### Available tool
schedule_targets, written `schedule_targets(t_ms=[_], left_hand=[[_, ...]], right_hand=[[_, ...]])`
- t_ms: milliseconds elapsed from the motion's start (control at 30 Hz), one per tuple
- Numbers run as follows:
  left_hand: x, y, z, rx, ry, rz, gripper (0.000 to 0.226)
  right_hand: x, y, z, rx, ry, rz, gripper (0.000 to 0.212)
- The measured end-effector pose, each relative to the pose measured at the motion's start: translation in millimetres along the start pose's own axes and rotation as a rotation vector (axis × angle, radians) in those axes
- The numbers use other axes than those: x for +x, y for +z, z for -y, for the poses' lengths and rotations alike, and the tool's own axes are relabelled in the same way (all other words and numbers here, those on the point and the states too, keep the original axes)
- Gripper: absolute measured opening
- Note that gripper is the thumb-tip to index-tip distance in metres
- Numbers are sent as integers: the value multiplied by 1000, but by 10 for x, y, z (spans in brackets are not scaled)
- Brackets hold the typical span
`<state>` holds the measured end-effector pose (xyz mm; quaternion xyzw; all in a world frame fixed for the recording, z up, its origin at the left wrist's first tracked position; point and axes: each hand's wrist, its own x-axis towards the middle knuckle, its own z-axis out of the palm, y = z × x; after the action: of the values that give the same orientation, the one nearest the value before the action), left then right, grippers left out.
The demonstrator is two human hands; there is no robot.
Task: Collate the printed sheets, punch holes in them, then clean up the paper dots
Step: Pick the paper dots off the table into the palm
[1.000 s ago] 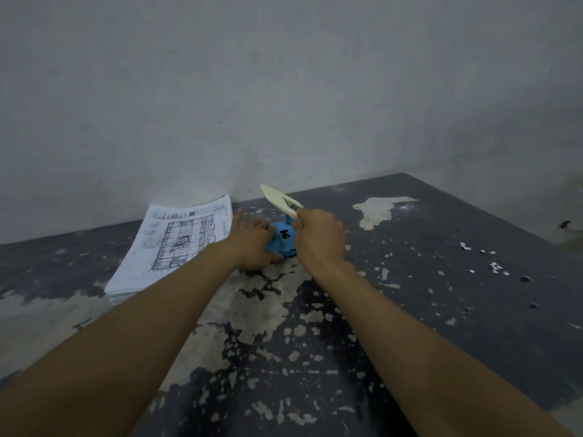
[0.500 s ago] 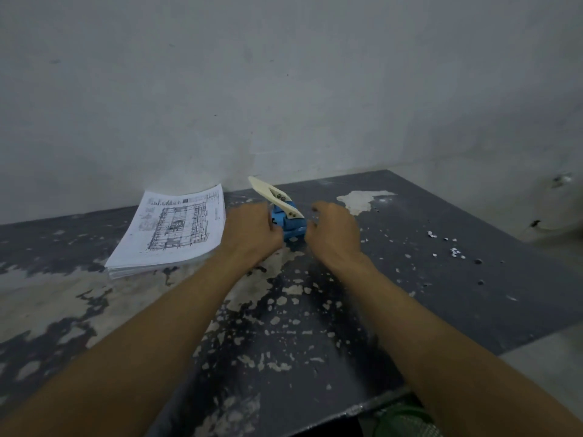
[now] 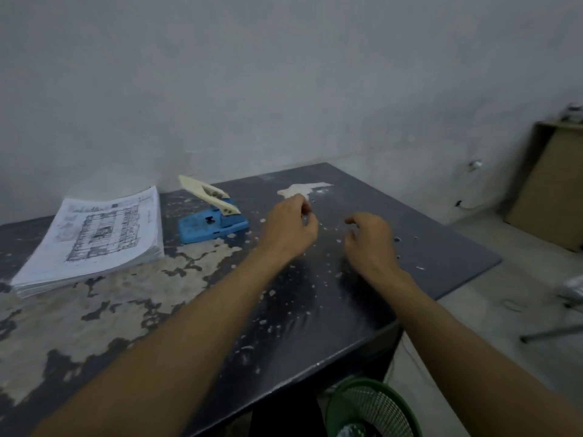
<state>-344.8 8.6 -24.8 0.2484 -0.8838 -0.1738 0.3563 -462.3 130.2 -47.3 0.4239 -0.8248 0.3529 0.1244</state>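
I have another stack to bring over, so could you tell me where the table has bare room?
The near-left worn area, in front of the stack of printed sheets and hole punch, is free. The far-right part of the table holds scattered paper dots, where both hands hover.

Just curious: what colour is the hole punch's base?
Blue, with a cream lever; the head view shows the hole punch.

Your left hand and right hand hover with loosely curled fingers over the table, right of the blue hole punch. Left of the punch lies the stack of printed sheets. Paper dots are scattered right of the punch.
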Motion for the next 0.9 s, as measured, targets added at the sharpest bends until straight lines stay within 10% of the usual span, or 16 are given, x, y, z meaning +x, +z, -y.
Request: schedule_targets(t_ms=[300, 900], left_hand=[[129, 756, -175, -574, -460, 56, 17], [66, 799, 8, -901, -573, -106, 18]], right_hand=[[19, -109, -633, -189, 129, 93, 12], [206, -6, -489, -249, 19, 143, 30]])
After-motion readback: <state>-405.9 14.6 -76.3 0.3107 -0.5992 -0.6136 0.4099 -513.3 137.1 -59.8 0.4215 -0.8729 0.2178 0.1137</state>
